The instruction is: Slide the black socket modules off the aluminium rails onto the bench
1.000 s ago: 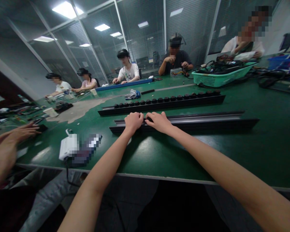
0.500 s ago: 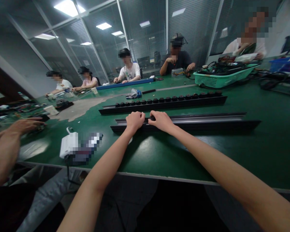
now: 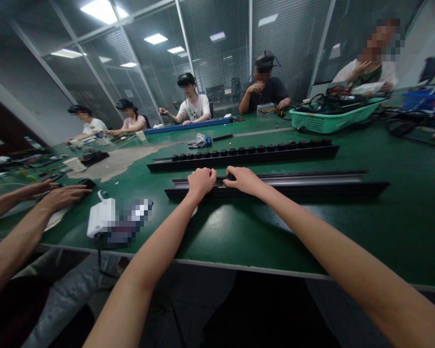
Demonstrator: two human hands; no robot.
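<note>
Through the head view I have both hands over the rail, left of its middle, with a narrow gap between them. My right hand is partly curled, its thumb and fingers seemingly closed around a small dark piece at the rail's channel. My left hand lies on the rail toward its left end, fingers bent under; what they grip, if anything, I cannot tell.

I judge the step in hand to be working that piece at the channel while the left hand steadies. The next move, as I read it, calls for a light pinch on the right, in line with the channel, and enough weight on the left that the rail doesn't skid on the worktop.

Just beyond the rail, roughly parallel, lies a second rail with a row of black knobs. Farther beyond are a cloth, behind the rail's left half, and a green basket, behind its right half. Off the rail's left end sits a white box; farther left, a co-worker's hands.
</note>
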